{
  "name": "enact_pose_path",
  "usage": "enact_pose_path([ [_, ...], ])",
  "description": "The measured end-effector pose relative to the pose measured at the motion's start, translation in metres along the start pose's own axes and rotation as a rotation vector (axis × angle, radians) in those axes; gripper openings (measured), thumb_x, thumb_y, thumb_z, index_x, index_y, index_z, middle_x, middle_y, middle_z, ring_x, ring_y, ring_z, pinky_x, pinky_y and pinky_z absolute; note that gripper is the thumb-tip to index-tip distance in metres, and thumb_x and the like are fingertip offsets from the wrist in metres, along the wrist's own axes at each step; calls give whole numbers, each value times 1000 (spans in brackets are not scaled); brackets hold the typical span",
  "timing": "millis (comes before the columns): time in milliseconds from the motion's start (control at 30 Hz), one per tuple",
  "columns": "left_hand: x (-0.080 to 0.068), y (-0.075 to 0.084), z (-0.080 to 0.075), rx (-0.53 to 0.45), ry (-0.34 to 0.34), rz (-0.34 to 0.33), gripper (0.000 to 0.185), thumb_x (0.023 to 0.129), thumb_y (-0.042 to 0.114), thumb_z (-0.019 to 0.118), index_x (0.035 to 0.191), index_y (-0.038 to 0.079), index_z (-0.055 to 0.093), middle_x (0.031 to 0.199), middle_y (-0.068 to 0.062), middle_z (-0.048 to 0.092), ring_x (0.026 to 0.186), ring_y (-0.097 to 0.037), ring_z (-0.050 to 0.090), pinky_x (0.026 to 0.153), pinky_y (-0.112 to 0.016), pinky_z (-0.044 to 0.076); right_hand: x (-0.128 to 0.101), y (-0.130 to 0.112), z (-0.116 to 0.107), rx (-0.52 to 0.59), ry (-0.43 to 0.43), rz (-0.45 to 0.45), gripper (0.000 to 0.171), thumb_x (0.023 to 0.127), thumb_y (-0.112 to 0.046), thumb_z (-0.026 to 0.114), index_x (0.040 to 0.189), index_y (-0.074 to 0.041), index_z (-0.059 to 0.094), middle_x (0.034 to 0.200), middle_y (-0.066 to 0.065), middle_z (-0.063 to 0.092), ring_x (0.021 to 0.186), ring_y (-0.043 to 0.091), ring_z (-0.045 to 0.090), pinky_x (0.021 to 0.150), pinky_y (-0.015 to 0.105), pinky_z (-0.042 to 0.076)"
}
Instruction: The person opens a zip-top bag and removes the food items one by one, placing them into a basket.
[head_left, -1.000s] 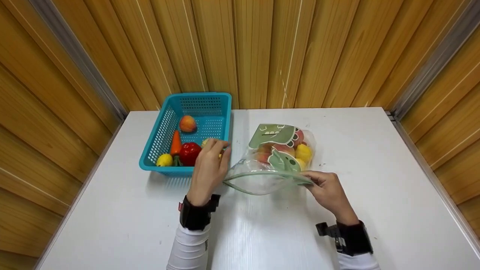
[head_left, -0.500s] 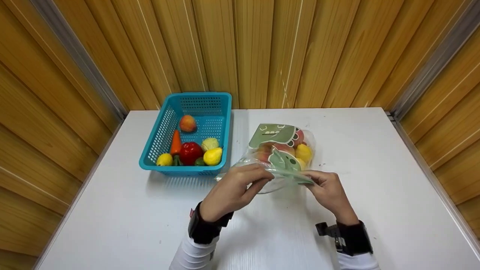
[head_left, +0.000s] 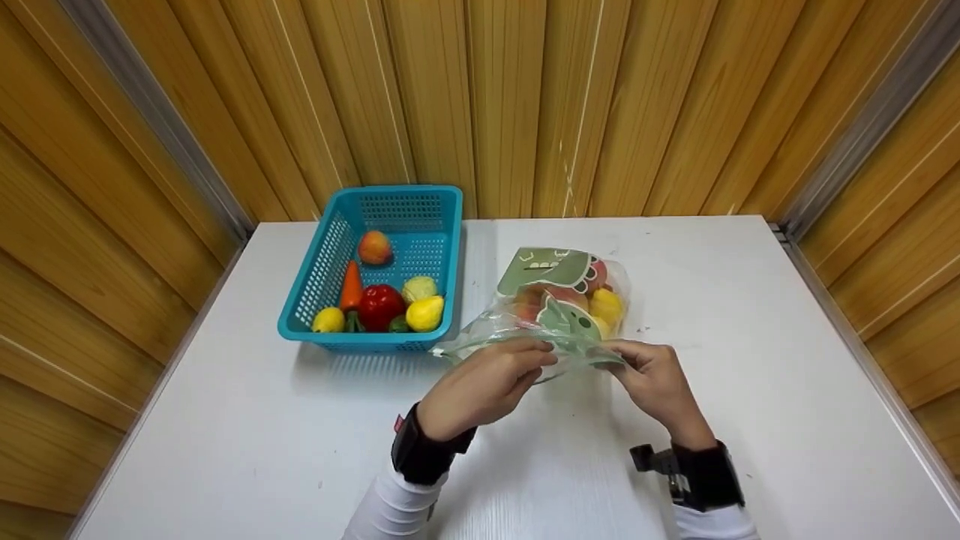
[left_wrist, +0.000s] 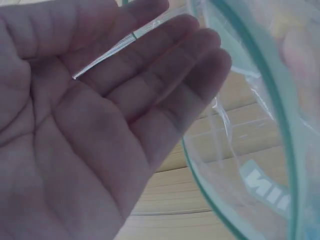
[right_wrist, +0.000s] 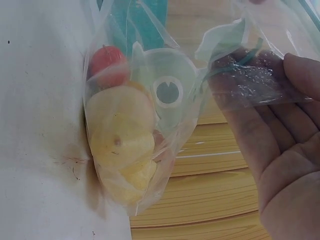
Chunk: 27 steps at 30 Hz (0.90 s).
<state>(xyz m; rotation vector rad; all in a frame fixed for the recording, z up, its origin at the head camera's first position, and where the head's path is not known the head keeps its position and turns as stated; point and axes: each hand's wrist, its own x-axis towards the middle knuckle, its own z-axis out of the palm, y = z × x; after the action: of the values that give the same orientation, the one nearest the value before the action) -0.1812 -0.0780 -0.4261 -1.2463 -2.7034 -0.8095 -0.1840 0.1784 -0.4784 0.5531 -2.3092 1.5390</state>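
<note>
Clear, crinkly plastic zip bag with a green cartoon dinosaur print (head_left: 559,300) lies on the smooth white table (head_left: 750,375), just right of centre, mouth edged by a thin green sealing strip and turned toward the person. Film is glossy and wrinkled; through it show rounded yellow and peach-pink fruits, packed at the far end (right_wrist: 125,145). Left hand (head_left: 480,386) pinches the near rim of the mouth, fingers curled over the film; its wrist view shows fingers lying against the transparent wall (left_wrist: 165,95). Right hand (head_left: 652,379) grips the rim's right corner, thumb over the plastic, fingers behind it (right_wrist: 255,135). Both hands close together at the mouth. To the left, just beside the bag, a turquoise rectangular basket of perforated plastic (head_left: 330,262) holds a peach, a tapered orange carrot, a shiny red pepper, a small yellow lemon, a yellow pear and a pale knobbly piece. Ribbed wooden panelling (head_left: 510,97) behind.
</note>
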Motion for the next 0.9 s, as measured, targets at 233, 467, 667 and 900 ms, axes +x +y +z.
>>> enact_pose_path([
  [233, 10, -12, 16, 70, 2, -65, 29, 101, 4, 61, 129, 8, 69, 123, -5, 71, 111, -20, 65, 105, -32, 51, -1, -1, -1, 11, -10, 10, 17, 86, 12, 73, 101, 5, 79, 90, 18, 77, 77, 1, 68, 66, 13, 52],
  [467, 22, -27, 34, 109, 65, -113, 31, 98, 3, 62, 128, 7, 65, 120, -11, 72, 99, -23, 68, 96, -37, 56, 1, -3, -2, 12, -17, 4, 16, 87, 12, 72, 101, 6, 78, 90, 19, 77, 80, -1, 67, 68, 12, 52],
  [667, 33, -37, 46, 135, 111, -183, 35, 100, 7, 60, 135, 1, 60, 128, -16, 67, 104, -25, 66, 99, -37, 54, 2, -4, -4, -19, -8, -12, 17, 85, 14, 73, 99, 6, 78, 87, 16, 77, 78, -2, 65, 66, 11, 51],
  [900, 56, -56, 69, 141, 317, -132, 39, 101, 14, 61, 138, 3, 61, 146, -15, 59, 136, -35, 54, 115, -48, 42, 0, -2, -4, -20, -21, -46, 17, 85, 13, 73, 99, 5, 79, 86, 13, 77, 75, -1, 63, 63, 13, 49],
])
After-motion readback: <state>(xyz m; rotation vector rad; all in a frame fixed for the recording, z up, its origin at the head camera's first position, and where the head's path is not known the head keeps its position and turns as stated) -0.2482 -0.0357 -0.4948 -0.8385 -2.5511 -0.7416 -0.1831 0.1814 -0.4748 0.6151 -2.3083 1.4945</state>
